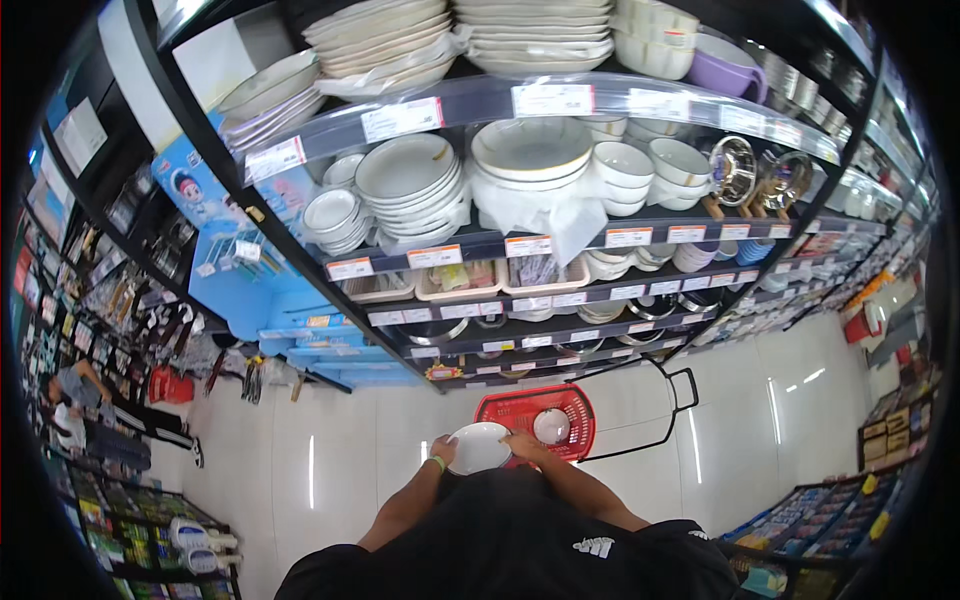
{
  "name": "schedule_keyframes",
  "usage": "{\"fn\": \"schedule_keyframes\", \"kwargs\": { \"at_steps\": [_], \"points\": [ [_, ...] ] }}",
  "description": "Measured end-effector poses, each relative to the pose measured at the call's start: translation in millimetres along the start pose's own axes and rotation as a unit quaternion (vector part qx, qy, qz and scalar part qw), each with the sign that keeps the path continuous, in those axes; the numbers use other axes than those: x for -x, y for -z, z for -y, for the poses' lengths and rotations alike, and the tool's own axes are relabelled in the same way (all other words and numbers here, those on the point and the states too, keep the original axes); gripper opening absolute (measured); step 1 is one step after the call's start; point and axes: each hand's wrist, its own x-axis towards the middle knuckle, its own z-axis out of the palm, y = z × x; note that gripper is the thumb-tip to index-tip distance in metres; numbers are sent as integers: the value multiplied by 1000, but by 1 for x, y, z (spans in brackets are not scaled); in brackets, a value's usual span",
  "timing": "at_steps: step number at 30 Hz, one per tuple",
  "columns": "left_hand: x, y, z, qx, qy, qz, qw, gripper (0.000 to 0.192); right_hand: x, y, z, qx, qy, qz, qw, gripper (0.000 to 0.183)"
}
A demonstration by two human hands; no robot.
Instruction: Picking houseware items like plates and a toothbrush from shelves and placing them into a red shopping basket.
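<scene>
A white plate is held in front of my body, with my left hand gripping its left edge and my right hand on its right edge. A green band circles my left wrist. Just beyond the plate, a red plastic shopping basket stands on the floor, partly hidden by the plate and my right arm. Inside it lies a white bowl or dish. The basket's black pull handle stretches out to the right.
Shelves ahead hold stacked plates, large shallow bowls, small bowls and a purple handled bowl. A blue display rack adjoins them. People and another red basket are at the far left.
</scene>
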Motion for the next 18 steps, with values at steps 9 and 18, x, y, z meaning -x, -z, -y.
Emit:
{"fn": "schedule_keyframes", "kwargs": {
  "at_steps": [9, 18],
  "points": [
    [-16, -14, -67, -40, -74, 61, 995, 43, 2, 14, -62, 14, 17, -149, 989, 37],
    [-32, -26, -42, -53, -70, 87, 992, 54, 35, 23, -20, -57, -17, -128, 990, 37]
  ]
}}
